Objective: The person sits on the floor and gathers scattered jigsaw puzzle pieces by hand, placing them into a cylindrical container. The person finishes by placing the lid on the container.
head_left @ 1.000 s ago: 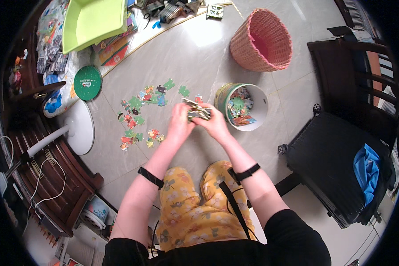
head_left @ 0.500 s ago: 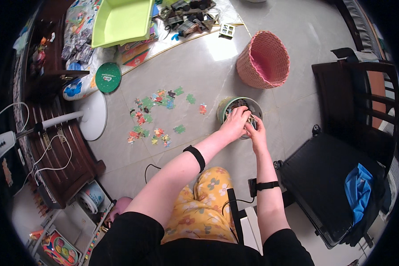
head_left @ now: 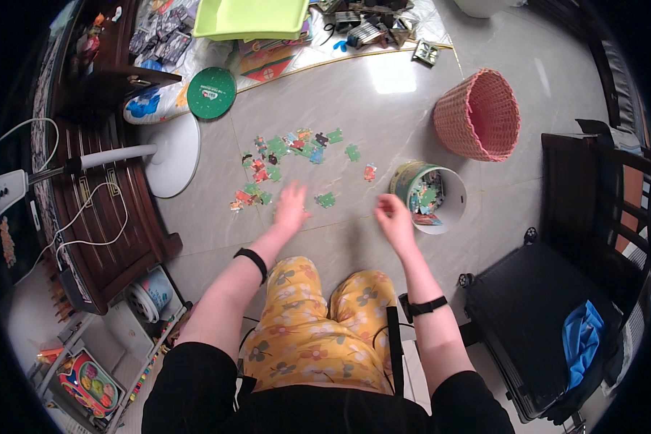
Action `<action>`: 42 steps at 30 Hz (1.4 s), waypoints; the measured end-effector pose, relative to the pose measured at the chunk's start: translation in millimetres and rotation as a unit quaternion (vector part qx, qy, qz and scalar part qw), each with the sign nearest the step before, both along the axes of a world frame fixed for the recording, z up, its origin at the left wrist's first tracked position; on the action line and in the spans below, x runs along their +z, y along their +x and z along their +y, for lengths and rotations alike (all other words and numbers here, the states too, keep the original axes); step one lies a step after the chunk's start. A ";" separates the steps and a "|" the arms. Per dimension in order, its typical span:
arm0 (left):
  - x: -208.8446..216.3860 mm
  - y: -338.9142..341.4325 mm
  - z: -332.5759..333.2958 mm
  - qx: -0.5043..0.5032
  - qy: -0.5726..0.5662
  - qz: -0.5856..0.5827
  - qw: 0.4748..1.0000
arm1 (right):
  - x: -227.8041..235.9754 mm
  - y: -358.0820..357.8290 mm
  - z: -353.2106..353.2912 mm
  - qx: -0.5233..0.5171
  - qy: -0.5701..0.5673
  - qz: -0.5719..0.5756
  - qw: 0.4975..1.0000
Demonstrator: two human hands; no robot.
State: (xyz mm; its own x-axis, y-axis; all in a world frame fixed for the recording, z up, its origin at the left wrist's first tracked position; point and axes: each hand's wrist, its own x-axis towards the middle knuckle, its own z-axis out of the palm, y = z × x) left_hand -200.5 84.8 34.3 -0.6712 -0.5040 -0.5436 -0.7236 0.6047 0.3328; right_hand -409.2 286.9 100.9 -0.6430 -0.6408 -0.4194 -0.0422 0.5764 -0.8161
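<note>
My left hand (head_left: 292, 208) is low over the floor with its fingers stretched and apart, at the near edge of a loose group of jigsaw puzzle pieces (head_left: 275, 172). It covers whatever lies beneath it. Close to the left rim of a round tub (head_left: 403, 179), my right hand (head_left: 395, 218) has its fingers curled together; anything inside them is hidden. Leaning over, the tub shows more puzzle pieces (head_left: 428, 192) against its inner wall. Single pieces lie apart between my hands: a green one (head_left: 325, 200) and a red one (head_left: 369, 171).
A pink woven basket (head_left: 477, 116) stands beyond the tub. At the far left are a green round lid (head_left: 211, 93), a white fan base (head_left: 177, 159) and a lime bin (head_left: 249, 18). A black suitcase (head_left: 535, 311) is on the right.
My hands have come out of the tub and parted: the left moved left to the scattered pieces, the right stayed beside the tub. The tub now tilts more. The view has shifted.
</note>
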 end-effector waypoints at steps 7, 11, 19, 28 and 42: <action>-40.2 125.7 -74.7 0.169 -0.076 -0.098 0.978 | -84.7 79.8 -63.7 0.140 0.164 0.075 0.974; -53.6 143.9 -89.2 0.227 -0.051 -0.069 0.970 | -117.4 111.4 -90.2 0.083 0.217 0.069 0.970; -85.9 131.9 -103.4 0.252 -0.075 -0.010 0.965 | -154.6 152.6 -118.9 0.101 0.298 0.161 0.936; -83.5 119.5 -122.3 0.228 -0.050 -0.037 0.972 | -144.0 145.9 -128.4 0.239 0.231 0.113 0.936; -89.7 109.8 -57.7 0.128 -0.019 0.013 0.992 | -150.1 188.4 -151.7 0.329 0.205 0.296 0.873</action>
